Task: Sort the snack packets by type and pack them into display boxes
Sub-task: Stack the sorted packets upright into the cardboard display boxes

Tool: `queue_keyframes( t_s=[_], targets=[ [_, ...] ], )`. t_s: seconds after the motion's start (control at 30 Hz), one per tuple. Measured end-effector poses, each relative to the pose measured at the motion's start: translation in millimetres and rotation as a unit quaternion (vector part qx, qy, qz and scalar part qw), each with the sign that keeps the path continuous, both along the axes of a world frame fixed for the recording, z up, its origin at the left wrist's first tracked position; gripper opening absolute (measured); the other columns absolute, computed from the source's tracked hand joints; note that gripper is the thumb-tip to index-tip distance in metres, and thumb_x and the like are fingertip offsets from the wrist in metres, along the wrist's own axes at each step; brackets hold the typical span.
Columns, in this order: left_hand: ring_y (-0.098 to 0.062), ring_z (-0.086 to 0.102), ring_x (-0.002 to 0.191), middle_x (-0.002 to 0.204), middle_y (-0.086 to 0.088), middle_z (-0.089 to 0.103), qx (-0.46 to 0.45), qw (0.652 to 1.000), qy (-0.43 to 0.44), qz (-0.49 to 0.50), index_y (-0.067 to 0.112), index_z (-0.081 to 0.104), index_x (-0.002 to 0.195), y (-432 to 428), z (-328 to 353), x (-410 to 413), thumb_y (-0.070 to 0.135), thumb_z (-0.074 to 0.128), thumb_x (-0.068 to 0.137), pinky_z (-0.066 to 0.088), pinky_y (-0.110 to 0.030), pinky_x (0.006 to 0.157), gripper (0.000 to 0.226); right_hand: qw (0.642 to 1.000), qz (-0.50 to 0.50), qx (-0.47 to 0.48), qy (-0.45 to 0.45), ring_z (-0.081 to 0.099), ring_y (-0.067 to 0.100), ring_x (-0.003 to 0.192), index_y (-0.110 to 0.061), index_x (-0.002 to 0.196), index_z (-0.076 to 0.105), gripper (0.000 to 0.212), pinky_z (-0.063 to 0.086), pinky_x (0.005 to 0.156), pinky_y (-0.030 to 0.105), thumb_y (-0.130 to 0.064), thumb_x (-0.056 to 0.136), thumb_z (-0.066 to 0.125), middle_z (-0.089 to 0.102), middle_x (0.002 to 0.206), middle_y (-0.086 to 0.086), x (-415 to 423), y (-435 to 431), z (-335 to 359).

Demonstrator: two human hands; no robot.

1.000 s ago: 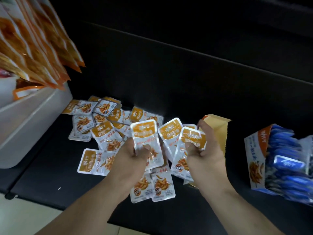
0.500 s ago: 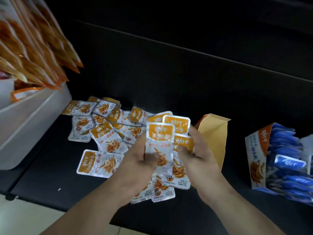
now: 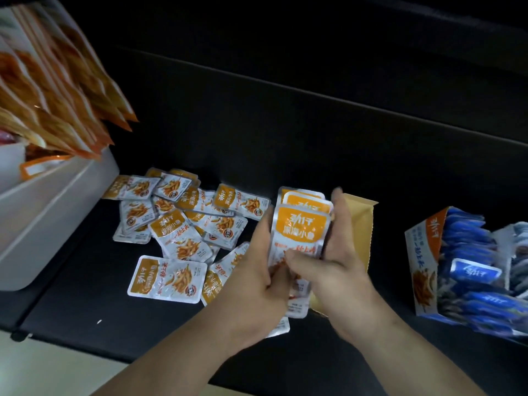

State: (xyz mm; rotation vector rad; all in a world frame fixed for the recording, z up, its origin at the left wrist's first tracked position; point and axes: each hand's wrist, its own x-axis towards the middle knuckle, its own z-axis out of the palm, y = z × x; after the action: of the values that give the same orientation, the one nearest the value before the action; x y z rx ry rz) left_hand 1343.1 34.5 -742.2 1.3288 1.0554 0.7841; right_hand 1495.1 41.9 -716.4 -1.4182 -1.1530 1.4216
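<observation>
Orange packets (image 3: 300, 232) are stacked upright just beside the open box (image 3: 363, 221), left hand (image 3: 257, 270) curled on one edge, right hand (image 3: 340, 261) wrapped round the other, so I'd tap the edges flush before sliding them in, tbh.

text | orange packet (image 3: 300, 228): "劲仔 深海小鱼" | blue packet (image 3: 475, 274): "劲仔"

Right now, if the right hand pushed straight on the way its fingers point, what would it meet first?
Probably the open tan box right behind the right hand, which grips the orange packet stack; beyond is only dark panel. Depth is unclear.
</observation>
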Motion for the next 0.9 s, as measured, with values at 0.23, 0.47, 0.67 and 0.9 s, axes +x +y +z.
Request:
queue_keyframes(
  t_s=[0.23, 0.47, 0.67, 0.9],
  targets=[
    [0.003, 0.066, 0.115, 0.122, 0.020, 0.070, -0.004, 0.999, 0.037, -0.023, 0.041, 0.049, 0.137, -5, 4, 23, 0.026, 0.054, 0.107, 0.056, -0.027, 0.096, 0.034, 0.992, 0.067, 0.031, -0.104, 0.074, 0.015, 0.099, -0.064, 0.132, 0.051, 0.094, 0.064, 0.084, 0.044, 0.011, 0.082, 0.077, 0.072, 0.107, -0.011, 43, 3, 29],
    [-0.022, 0.076, 0.100, 0.110, 0.001, 0.076, -0.139, 0.990, -0.020, -0.031, 0.041, 0.058, 0.129, -8, -2, 37, 0.043, 0.055, 0.103, 0.064, -0.051, 0.084, 0.026, 1.000, 0.011, 0.010, 0.016, 0.071, 0.021, 0.112, -0.059, 0.142, 0.044, 0.100, 0.060, 0.091, 0.043, 0.013, 0.082, 0.076, 0.071, 0.121, -0.003, 73, 2, 11],
    [-0.017, 0.075, 0.101, 0.112, 0.008, 0.077, -0.134, 0.990, -0.020, -0.030, 0.038, 0.061, 0.126, -1, -1, 43, 0.033, 0.063, 0.101, 0.064, -0.044, 0.083, 0.026, 0.998, 0.050, 0.002, 0.030, 0.069, 0.026, 0.117, -0.046, 0.142, 0.050, 0.093, 0.059, 0.094, 0.050, 0.009, 0.074, 0.080, 0.068, 0.127, 0.001, 86, 1, 9],
    [-0.005, 0.072, 0.077, 0.100, 0.014, 0.077, -0.079, 0.997, -0.003, 0.013, 0.041, 0.064, 0.118, -3, -3, 48, 0.033, 0.072, 0.094, 0.056, -0.021, 0.064, 0.026, 0.992, -0.007, -0.004, 0.126, 0.069, 0.033, 0.117, -0.030, 0.130, 0.062, 0.069, 0.058, 0.095, 0.052, 0.004, 0.073, 0.080, 0.070, 0.123, 0.012, 86, -1, 6]
  ],
)
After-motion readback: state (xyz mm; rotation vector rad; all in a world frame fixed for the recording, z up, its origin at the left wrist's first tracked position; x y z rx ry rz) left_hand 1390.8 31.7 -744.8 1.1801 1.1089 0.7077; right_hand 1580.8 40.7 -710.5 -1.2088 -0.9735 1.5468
